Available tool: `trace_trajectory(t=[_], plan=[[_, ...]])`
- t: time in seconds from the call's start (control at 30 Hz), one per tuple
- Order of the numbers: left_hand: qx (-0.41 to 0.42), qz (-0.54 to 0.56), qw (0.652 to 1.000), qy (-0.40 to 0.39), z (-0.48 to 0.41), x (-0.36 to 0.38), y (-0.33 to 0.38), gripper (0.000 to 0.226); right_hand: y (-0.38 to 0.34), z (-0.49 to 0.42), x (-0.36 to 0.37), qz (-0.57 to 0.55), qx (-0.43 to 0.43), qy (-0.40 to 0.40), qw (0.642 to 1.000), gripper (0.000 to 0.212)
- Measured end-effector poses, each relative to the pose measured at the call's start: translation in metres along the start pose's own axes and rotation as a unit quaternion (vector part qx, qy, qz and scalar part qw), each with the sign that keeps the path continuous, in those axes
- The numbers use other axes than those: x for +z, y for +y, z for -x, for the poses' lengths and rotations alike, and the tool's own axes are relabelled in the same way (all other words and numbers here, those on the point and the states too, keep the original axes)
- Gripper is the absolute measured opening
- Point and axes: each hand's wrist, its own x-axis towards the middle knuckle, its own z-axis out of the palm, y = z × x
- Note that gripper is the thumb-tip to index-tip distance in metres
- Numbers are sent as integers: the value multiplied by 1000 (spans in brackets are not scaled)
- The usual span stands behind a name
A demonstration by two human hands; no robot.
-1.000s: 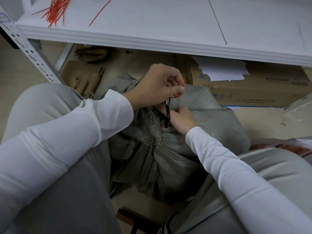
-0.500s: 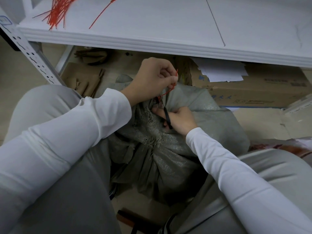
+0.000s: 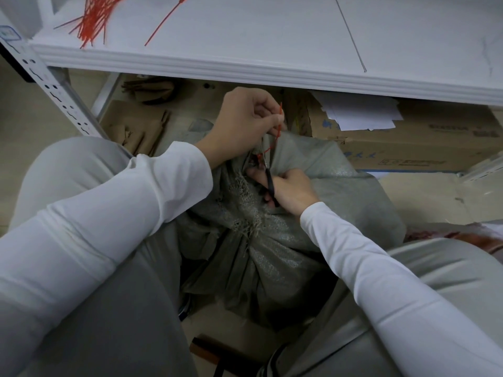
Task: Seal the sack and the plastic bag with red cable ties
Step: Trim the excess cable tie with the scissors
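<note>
A grey woven sack point(image 3: 272, 246) stands between my knees, its mouth bunched together. My left hand point(image 3: 242, 126) pinches the tail of a red cable tie point(image 3: 278, 129) that runs down to the sack's gathered neck. My right hand point(image 3: 285, 189) grips black-handled scissors point(image 3: 269, 180) whose blades point up at the tie near the neck. A pile of spare red cable ties point(image 3: 95, 20) lies on the white table point(image 3: 245, 36) at the top left, with a single tie point(image 3: 163, 23) beside it. A plastic bag is partly visible at the right edge point(image 3: 462, 236).
A cardboard box point(image 3: 422, 148) with white papers point(image 3: 359, 115) on it sits under the table to the right. Flattened cardboard point(image 3: 136, 131) lies under the table on the left, beside a perforated metal upright point(image 3: 46, 85). My grey-trousered legs flank the sack.
My left hand has lifted the tie's tail upward and to the left, pulling it straighter. The scissors in my right hand have come up closer to the tie.
</note>
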Motion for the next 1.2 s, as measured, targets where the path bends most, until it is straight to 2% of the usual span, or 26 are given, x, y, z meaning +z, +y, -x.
trace_trajectory(t=[0.27,0.37,0.47,0.57,0.73,0.9,1.2], plan=[[-40,9,998,55,-6,-2,-6,17,-1,1,-3,48,-11,21,999,54],[-31,24,999,19,-3,-1,-2,14,-1,1,-5,51,-5,25,998,55],[-10,10,999,-38,7,7,6,8,-5,4,-10,0,24,-10,1000,55],[-2,9,999,-47,11,11,8,11,-11,8,-13,-9,44,-45,998,55],[-19,42,999,-9,1,3,1,10,-15,11,-10,-46,30,-34,998,48],[-58,54,996,45,-4,1,-6,16,-12,10,-5,-6,16,-30,999,50],[-111,87,988,57,-8,-1,-7,12,-7,6,-4,-2,18,-13,1000,51]])
